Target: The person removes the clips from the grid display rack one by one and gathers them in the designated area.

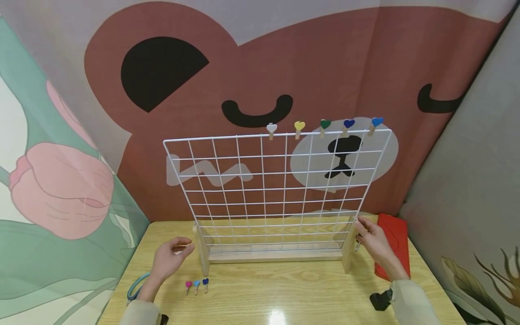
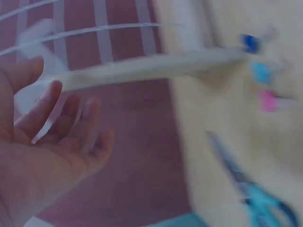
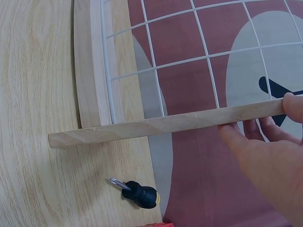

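head: white grid (image 1: 263, 173) upright on table (image 1: 292, 286), heart clips (image 1: 299, 126) along its top; a jolt could shake them off. left wrist: left hand (image 2: 49, 158) loosely curled, gripping nothing visible. right wrist: right hand (image 3: 274, 153) pinches wooden leg (image 3: 189, 121); uneven pull might tip grid.

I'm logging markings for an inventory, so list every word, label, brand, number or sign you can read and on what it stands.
None can be read in any view.
White zigzag on the backdrop: a shape, no readable letters.
Heart clips, wire grid: no lettering visible.
Screwdriver, red case: no legible marking.
Scissors: blurred in the left wrist view, any marking unreadable.
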Tool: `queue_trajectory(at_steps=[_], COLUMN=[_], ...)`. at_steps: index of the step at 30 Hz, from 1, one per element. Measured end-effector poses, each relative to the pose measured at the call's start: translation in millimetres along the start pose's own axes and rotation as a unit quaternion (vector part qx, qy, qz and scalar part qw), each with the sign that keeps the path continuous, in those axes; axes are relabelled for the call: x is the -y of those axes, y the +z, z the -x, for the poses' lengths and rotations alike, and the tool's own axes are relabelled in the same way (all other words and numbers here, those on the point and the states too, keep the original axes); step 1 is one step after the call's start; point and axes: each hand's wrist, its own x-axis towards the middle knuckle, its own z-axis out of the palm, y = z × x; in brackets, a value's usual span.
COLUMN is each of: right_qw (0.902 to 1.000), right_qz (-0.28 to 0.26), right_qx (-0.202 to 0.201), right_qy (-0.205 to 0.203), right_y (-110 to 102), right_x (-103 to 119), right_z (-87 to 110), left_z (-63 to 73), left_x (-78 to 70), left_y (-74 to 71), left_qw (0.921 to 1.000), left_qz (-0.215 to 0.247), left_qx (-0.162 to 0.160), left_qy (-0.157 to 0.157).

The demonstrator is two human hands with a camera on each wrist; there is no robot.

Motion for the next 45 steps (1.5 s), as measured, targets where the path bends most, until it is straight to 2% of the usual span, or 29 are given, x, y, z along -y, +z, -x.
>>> queue_trajectory(at_steps=[2, 6, 9, 13, 17, 21, 25, 29, 33, 41, 45], right_qw=[1.0000, 1.0000, 1.0000, 1.0000, 1.0000, 1.0000, 0.9999, 0.9999, 0.9998, 0.9999, 0.9999], right_qz=[-0.001, 0.002, 0.003, 0.000, -0.003, -0.006, -0.009, -0.015, -0.019, -0.014, -0.016], right_qx=[-0.001, -0.001, 0.000, 0.000, -0.003, -0.003, -0.008, -0.007, -0.004, -0.003, -0.002], right_qy=[-0.002, 0.000, 0.001, -0.001, -0.002, -0.003, 0.000, 0.002, 0.004, -0.005, -0.003], right_y=[0, 0, 0, 1, 1, 1, 1, 1, 1, 1, 2], right_x=[0, 0, -1, -1, -2, -3, -3, -3, -3, -3, -2], right_z=[-0.1, 0.3, 0.6, 0.0, -0.8, -0.8, 0.2, 1.3, 1.1, -0.2, 0.5], left_z=[-4.4, -14.9, -22.3, -32.9, -43.4, -52.7, -61.8, -68.1, -73.1, -83.7, -90.3], left_x=[-18.9, -54.8, -81.0, -110.4, -138.7, -170.1, -202.3, -231.8, -255.6, -295.5, -308.0], left_y=[-8.3, -24.9, -36.3, -47.5, -52.6, -53.5, -53.1, -54.7, -58.7, -68.0, -65.7], left_qw=[0.9994, 0.9946, 0.9901, 0.9848, 0.9811, 0.9771, 0.9689, 0.9597, 0.9508, 0.9298, 0.9263], left_qz=[0.027, 0.069, 0.062, 0.037, 0.028, 0.040, 0.044, 0.030, 0.018, 0.001, -0.012], left_qx=[0.016, 0.027, 0.020, 0.011, 0.020, 0.030, 0.035, 0.019, 0.001, -0.017, -0.012], left_qy=[0.015, 0.073, 0.124, 0.169, 0.190, 0.207, 0.241, 0.279, 0.309, 0.368, 0.376])
